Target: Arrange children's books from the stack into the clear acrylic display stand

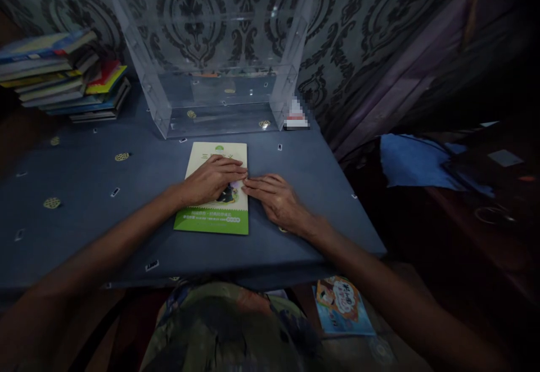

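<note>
Hands both flat on a green and cream booklet point(215, 223) lying mid-table on the blue cloth point(84, 214). Left hand point(213, 179) is spread palm-down across the cover, not gripping anything, just pressing. Right hand point(276, 197) sits at 3 o'clock from it, fingers open, tips touching the booklet's right edge. Clear acrylic shelf point(219, 51) at 12 o'clock, book stack point(63, 76) around 10.

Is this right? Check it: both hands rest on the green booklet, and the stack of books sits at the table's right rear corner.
Not quite. The head view shows the stack of books at the table's left rear corner. Both hands, left and right, do rest at the green booklet.
</note>
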`<state>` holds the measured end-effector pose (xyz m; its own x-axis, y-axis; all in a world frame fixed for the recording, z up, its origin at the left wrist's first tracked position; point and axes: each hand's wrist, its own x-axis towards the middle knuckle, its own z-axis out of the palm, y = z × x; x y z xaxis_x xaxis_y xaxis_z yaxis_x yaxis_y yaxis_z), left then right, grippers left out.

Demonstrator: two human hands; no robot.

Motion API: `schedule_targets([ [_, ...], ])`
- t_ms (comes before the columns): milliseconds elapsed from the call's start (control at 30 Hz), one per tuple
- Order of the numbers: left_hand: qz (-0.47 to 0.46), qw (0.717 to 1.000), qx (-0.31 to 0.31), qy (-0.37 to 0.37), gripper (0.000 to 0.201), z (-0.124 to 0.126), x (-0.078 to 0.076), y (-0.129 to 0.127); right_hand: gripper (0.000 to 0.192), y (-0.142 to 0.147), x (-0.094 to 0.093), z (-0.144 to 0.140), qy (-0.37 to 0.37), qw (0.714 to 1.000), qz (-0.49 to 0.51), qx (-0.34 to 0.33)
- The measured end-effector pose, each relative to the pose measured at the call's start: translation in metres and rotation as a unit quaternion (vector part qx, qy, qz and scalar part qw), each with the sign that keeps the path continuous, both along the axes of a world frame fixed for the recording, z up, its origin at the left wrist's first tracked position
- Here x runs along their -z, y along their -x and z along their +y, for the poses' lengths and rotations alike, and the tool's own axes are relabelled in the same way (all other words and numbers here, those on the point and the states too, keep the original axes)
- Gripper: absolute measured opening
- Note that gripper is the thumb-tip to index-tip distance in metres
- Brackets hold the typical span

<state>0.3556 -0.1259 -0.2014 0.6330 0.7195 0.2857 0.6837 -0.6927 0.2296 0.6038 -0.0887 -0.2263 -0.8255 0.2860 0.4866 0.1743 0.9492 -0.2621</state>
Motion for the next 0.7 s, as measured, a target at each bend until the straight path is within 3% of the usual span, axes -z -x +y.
schedule_targets([
  [500, 0.022, 0.999, 0.023, 0.044, 0.047, -0.037, -0.009, -0.009, 0.04, -0.015, -0.008, -0.038, 0.004, 1.0, 0.0, -0.018],
  [700, 0.014, 0.998, 0.041, 0.052, 0.047, -0.054, -0.012, -0.01, 0.04, -0.02, -0.014, -0.059, 0.04, 0.999, 0.003, -0.013],
])
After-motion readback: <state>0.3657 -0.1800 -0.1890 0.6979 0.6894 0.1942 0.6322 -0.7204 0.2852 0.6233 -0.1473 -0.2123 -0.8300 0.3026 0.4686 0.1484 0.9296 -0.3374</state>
